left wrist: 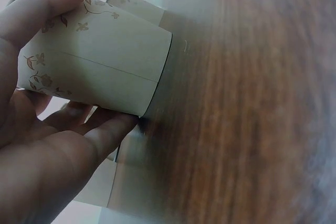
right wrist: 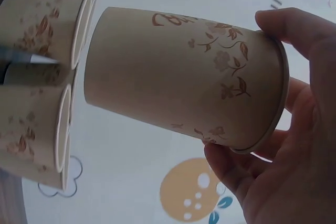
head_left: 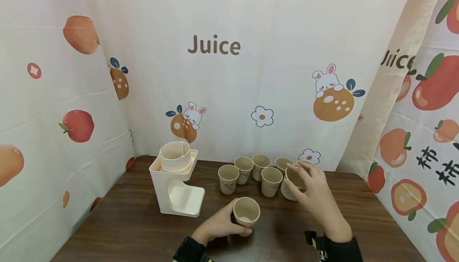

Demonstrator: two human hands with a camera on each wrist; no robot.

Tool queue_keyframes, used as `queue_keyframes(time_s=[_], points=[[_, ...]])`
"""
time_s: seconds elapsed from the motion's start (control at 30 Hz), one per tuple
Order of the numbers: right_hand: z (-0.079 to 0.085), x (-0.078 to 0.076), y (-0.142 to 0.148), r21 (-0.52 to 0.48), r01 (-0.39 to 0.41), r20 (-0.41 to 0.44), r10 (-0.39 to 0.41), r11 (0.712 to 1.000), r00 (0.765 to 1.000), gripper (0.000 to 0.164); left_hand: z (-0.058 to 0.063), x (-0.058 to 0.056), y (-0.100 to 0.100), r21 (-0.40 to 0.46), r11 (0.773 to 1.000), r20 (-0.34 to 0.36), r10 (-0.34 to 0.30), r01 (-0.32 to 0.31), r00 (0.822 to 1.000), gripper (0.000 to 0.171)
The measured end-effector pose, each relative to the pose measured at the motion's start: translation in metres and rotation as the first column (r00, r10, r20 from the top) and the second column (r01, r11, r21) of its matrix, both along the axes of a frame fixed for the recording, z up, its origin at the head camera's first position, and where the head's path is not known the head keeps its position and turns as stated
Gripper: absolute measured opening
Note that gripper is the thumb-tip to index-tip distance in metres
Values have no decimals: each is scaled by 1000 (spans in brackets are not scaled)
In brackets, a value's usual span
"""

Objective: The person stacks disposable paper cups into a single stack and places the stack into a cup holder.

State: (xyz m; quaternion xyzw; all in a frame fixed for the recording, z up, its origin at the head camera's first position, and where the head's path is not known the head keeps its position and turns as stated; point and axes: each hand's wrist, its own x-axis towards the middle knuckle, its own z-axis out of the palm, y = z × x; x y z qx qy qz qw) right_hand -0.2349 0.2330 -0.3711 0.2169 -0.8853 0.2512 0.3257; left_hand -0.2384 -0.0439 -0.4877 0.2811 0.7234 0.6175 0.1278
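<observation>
Fruit-printed curtains (head_left: pixel 229 79) surround a dark wooden desk (head_left: pixel 118 214). Head view: the left hand (head_left: pixel 219 225) has its fingers curled around a beige cup (head_left: pixel 246 210) near the front; the right hand (head_left: pixel 317 194) grips a second cup (head_left: pixel 295 177) at the right end of the grouped cups (head_left: pixel 271 184), with a cream-white appliance (head_left: pixel 161 192) to their left. Left wrist view: thumb and fingers clasp opposite sides of the flower-printed cup. Right wrist view: fingers hold the second cup near its rim.

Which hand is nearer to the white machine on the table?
Left. The left hand, gripping one cup, is to the right of the white machine and closer to the camera; the right hand, holding another cup, is much farther right.
</observation>
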Motion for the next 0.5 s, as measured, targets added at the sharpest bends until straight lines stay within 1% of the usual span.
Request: queue_keyframes(time_s=[0.27, 0.4, 0.5], points=[[3, 4, -18, 11, -94, -28, 94, 996, 995, 44, 0, 0, 0, 11, 1000, 7, -6, 6, 1000, 72], [4, 6, -24, 19, -119, -13, 119, 993, 993, 43, -2, -1, 1, 20, 1000, 8, -15, 15, 1000, 73], [4, 8, -28, 19, -123, 3, 123, 992, 992, 44, -2, -2, 0, 19, 1000, 7, -20, 20, 1000, 73]])
